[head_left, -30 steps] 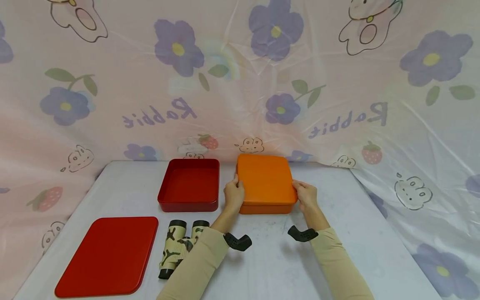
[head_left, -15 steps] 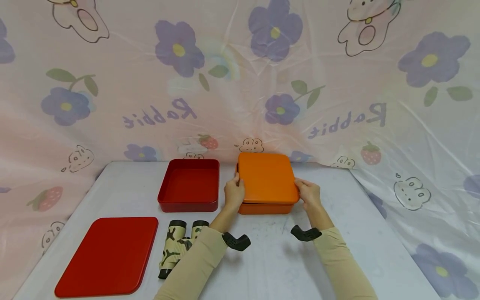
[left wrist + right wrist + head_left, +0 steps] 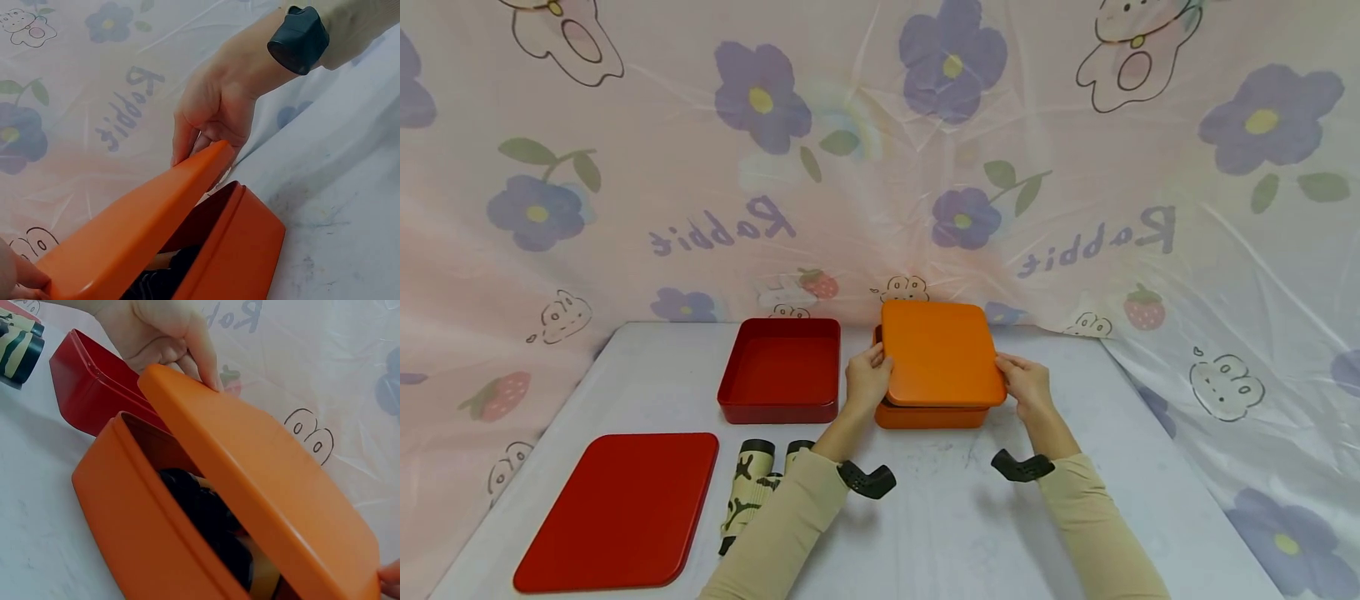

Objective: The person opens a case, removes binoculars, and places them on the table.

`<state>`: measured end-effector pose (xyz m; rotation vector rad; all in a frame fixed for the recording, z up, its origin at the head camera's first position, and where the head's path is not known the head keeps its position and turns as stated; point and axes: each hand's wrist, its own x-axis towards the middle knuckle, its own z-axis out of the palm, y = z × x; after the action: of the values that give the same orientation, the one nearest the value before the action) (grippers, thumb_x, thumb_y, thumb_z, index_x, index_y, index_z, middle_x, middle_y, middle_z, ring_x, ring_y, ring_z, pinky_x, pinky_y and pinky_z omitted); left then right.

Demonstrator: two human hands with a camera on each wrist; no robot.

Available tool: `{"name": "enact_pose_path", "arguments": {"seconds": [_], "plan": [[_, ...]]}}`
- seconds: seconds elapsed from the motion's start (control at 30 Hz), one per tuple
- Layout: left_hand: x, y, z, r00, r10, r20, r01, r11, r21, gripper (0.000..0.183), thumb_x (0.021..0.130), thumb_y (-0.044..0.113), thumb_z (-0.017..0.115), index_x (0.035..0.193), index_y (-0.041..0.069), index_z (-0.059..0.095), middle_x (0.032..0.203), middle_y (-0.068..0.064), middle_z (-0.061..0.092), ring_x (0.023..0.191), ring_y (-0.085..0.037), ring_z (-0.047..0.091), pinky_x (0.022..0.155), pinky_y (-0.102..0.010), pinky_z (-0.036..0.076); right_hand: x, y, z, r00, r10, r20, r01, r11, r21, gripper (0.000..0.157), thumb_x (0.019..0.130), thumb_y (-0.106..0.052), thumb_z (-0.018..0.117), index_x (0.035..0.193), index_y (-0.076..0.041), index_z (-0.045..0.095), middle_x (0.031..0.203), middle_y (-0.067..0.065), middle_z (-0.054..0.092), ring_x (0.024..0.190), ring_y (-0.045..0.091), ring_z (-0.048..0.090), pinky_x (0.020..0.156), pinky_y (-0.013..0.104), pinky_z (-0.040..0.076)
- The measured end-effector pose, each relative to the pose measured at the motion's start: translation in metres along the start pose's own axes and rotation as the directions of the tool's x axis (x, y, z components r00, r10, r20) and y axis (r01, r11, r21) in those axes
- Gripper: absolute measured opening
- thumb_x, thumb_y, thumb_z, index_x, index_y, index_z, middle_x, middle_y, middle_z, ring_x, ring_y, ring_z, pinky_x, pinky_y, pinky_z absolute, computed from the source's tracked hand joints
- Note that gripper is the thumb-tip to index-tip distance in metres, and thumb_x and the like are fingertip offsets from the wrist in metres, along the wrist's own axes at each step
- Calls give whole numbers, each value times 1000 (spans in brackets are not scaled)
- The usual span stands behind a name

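Both hands hold an orange lid (image 3: 942, 354) just above its orange box (image 3: 934, 417). My left hand (image 3: 868, 381) grips the lid's left edge, and my right hand (image 3: 1028, 387) pinches its right edge. A gap shows between lid and box in both wrist views. Through it, something black and tan (image 3: 203, 506) is visible inside the box, mostly hidden by the lid. Left of the box stands an open red box (image 3: 780, 367). A flat red lid (image 3: 621, 508) lies at the table's left front. Camouflage binoculars (image 3: 748, 483) lie beside it, partly covered by my left sleeve.
A white-covered table (image 3: 940, 517) carries everything. Behind it hangs a printed curtain (image 3: 865, 167) with flowers and rabbits, close to the back of both boxes. The red box stands just left of my left hand.
The orange lid has come up off its box and shifted slightly right, opening a gap. Both hands rise with it, the right hand moving further right. The red box and red lid stay put.
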<state>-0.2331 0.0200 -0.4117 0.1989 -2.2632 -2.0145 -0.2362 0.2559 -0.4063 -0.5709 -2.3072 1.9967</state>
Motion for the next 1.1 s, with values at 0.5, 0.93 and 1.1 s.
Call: {"name": "enact_pose_path", "arguments": {"seconds": [0.5, 0.93, 1.1], "plan": [[-6, 14, -6, 998, 11, 68, -17, 996, 91, 39, 90, 12, 65, 127, -1, 61, 119, -20, 69, 110, -29, 68, 92, -37, 56, -11, -14, -19, 996, -27, 81, 28, 1000, -14, 48, 98, -16, 54, 138, 8, 45, 73, -21, 60, 69, -11, 59, 66, 8, 53], [-9, 20, -10, 988, -47, 145, 47, 999, 5, 41, 87, 12, 70, 125, -2, 61, 113, -20, 71, 96, -25, 73, 80, -29, 60, -15, -17, -32, 994, -2, 111, 11, 996, -86, 51, 98, -22, 54, 140, 6, 44, 91, -15, 66, 73, -12, 60, 73, 11, 56], [-13, 22, -13, 982, -69, 176, 73, 997, -18, 41, 87, 13, 70, 125, -2, 61, 113, -20, 71, 96, -26, 73, 81, -31, 60, -16, -17, -36, 990, -13, 139, 23, 997, -71, 53, 98, -21, 54, 140, 8, 42, 84, -19, 65, 73, -11, 61, 72, 10, 56]]}}
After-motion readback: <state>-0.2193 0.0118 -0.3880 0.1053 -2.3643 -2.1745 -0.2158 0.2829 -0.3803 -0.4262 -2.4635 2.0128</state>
